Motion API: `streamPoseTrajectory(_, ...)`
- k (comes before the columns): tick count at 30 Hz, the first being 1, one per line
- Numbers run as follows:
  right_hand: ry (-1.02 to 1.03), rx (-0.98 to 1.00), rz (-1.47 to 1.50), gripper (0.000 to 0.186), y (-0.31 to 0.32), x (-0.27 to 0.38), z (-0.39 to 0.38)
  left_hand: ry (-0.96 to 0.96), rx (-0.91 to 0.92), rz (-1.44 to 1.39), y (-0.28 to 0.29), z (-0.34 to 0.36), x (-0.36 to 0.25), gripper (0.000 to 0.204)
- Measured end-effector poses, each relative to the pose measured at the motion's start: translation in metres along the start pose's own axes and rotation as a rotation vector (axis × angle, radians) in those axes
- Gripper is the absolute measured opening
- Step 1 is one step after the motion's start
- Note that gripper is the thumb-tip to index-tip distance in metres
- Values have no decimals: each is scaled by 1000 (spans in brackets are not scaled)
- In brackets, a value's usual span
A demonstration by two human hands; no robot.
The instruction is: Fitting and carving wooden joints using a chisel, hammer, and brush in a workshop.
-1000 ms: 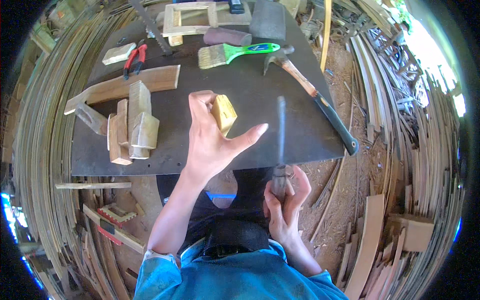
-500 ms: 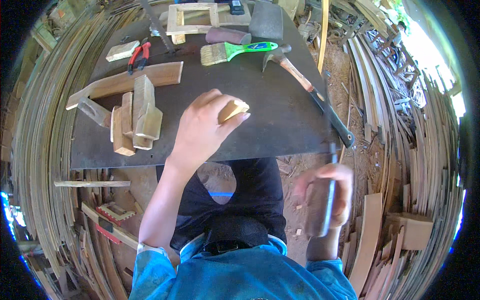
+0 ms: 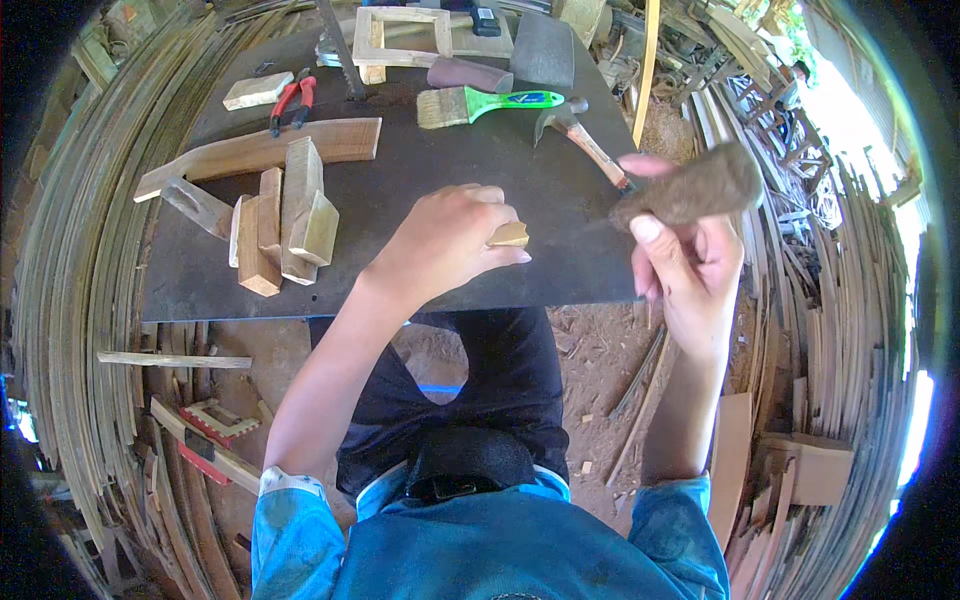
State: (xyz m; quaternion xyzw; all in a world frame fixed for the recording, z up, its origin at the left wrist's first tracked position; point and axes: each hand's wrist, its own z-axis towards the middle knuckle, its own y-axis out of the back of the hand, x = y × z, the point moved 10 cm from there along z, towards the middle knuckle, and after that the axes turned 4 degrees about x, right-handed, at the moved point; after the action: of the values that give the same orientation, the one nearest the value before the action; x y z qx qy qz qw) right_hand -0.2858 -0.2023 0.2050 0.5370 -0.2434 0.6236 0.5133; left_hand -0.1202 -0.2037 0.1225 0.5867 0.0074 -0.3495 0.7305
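Observation:
My left hand [image 3: 450, 240] is closed around a small pale wooden block [image 3: 510, 235], held over the near middle of the dark tabletop. Only one end of the block shows past my fingers. At the table's right edge my right hand [image 3: 690, 255] grips a tool with a thick brown handle [image 3: 700, 185]. The tool is smeared by motion; a thin dark part seems to run left from the handle, too blurred to name. Behind that hand lies a claw hammer [image 3: 590, 148], its head and upper handle in sight, the rest hidden.
Several wooden blocks [image 3: 310, 225] and a curved wooden piece [image 3: 270, 158] lie at the table's left, near red-handled pliers [image 3: 292, 102]. A green-handled paintbrush [image 3: 490, 103], a sandpaper roll [image 3: 470, 75] and a wooden frame [image 3: 403, 14] lie farther back. Timber strips [image 3: 850, 350] flank the table.
My right hand has risen from beside my lap to the table's right edge, and the tool in it has turned. My left hand and its block have shifted slightly right and nearer.

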Motion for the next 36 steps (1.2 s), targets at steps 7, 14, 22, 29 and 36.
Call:
streamPoseTrajectory(7,141,2,69,30,-12,13,33,-24,-213,-346,36,4,-6,51)
streamPoseTrajectory(14,213,88,54,28,-34,27,55,26,-247,-545,35,19,-10,31)
streamPoseTrajectory(22,171,101,-37,39,-28,5,60,198,-141,-432,7,18,6,21)
streamPoseTrajectory(29,-5,-54,-139,42,37,-60,52,91,-272,-657,19,17,-7,23)
streamPoseTrajectory(36,-86,-218,-659,45,94,-123,42,93,-254,-675,13,17,-3,25)
